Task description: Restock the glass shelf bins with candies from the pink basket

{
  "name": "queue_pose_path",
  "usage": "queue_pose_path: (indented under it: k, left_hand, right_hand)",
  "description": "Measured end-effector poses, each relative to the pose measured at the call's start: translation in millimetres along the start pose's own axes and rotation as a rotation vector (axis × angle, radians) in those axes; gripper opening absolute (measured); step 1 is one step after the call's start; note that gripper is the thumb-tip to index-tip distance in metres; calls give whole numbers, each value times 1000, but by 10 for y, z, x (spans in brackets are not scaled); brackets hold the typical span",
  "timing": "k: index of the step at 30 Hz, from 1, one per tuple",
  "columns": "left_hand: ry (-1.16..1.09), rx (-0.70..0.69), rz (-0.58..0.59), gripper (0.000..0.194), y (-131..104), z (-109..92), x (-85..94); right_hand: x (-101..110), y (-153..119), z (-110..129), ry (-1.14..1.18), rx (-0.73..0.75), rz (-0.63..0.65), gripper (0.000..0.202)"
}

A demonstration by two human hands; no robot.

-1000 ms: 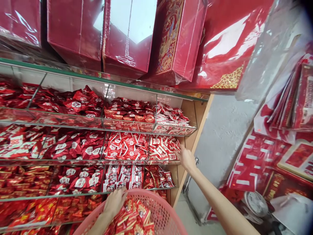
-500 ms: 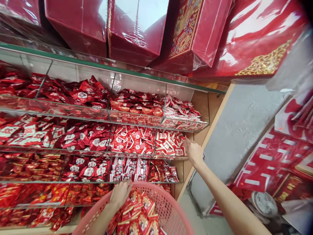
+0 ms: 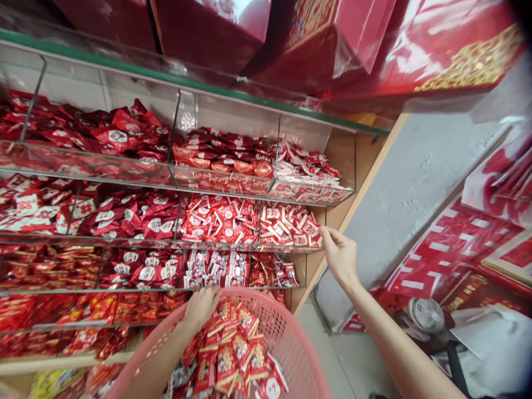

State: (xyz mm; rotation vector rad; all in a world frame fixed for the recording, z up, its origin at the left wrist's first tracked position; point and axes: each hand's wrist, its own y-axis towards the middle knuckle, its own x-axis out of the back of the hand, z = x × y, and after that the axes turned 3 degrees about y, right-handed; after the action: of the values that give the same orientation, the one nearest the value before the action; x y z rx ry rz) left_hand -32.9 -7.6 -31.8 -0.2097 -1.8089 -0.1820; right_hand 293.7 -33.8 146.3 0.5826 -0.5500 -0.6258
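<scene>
My left hand (image 3: 202, 306) is closed over the far rim of a pink plastic basket (image 3: 297, 332). Many small red packets (image 3: 233, 352) with gold edges lie heaped inside it, and a few red-and-white ones show near its right side. My right hand (image 3: 341, 255) is at the right end of a shelf, thumb and finger pinched on the edge of a small red-and-white packet (image 3: 311, 227). That packet is at the front corner of a compartment full of similar packets (image 3: 282, 221).
Glass-fronted shelves (image 3: 124, 241) hold several compartments of red wrapped packets. Large red boxes (image 3: 208, 39) in clear wrap stand on the glass shelf above. A wooden side panel (image 3: 366, 183) and a grey wall (image 3: 399, 194) bound the right. A small fan (image 3: 426, 315) sits at lower right.
My right hand has drawn back slightly from the compartment, its pinched packet now visible. The view has tilted down, showing more of the basket; my left hand stays on its rim.
</scene>
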Motion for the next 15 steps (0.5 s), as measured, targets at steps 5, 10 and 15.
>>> queue_pose_path:
  k: [5, 10, 15]
  left_hand:
    - [34, -18, 18, 41, -3, -79, 71]
    - [73, -18, 34, 41, 22, -101, 76]
    - [82, -35, 41, 40, 24, -122, 86]
  right_hand:
    - [-27, -455, 217, 82, -13, 511, 35]
    - [-321, -974, 68, 19, 18, 1259, 32]
    - [-553, -1339, -274, -42, -135, 1650, 19]
